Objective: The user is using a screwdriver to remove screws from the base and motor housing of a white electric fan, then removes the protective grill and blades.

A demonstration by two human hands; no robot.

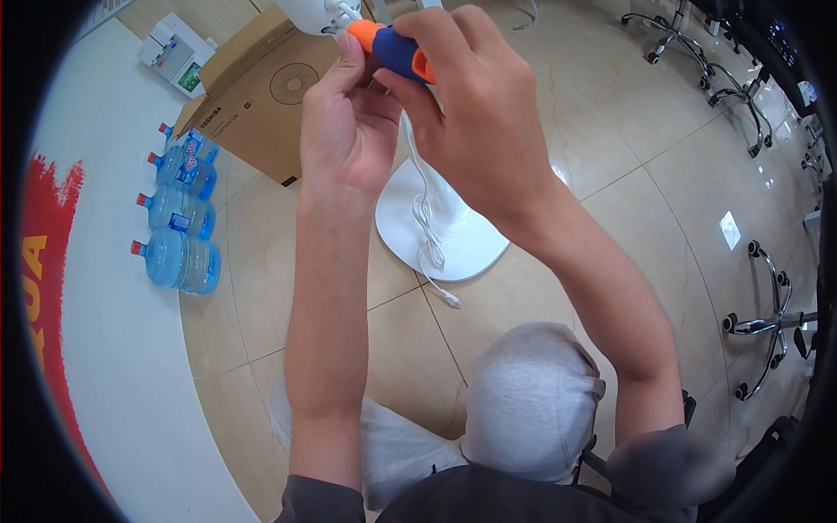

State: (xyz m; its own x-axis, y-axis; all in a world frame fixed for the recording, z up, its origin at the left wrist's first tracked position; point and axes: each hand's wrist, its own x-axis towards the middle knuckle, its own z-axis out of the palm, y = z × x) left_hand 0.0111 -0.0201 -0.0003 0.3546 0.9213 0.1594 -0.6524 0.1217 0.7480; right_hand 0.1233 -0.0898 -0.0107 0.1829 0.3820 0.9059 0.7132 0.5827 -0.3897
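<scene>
Two hands are raised together at the top of the head view, both working at one spot. The right hand [475,105] is wrapped tight around the orange and blue handle of a screwdriver [394,48]; the fingers are curled shut over the grip, and the handle's orange end sticks out toward the left hand. The shaft and tip are hidden, so I cannot tell what they meet. The left hand [344,122] sits just beside and touching the right, its thumb and fingertips pinched at the orange end of the handle, right under a white fan part [318,13] that is cut by the top edge.

Below both hands, a white power cord [427,227] hangs down and ends in a plug on the tile floor [610,174]. Behind the cord, under the right wrist, stands the round white fan base [462,235].

To the left of the left hand lies a brown cardboard box [253,87], flat on the floor. Farther left, well apart from the hands, three blue water jugs [179,213] lie in a row on their sides along the white wall.

Under the forearms, near the lower edge, the person's grey-clad knee [532,401] shows. To the right of the right arm, well apart, are chrome chair bases [767,322].
</scene>
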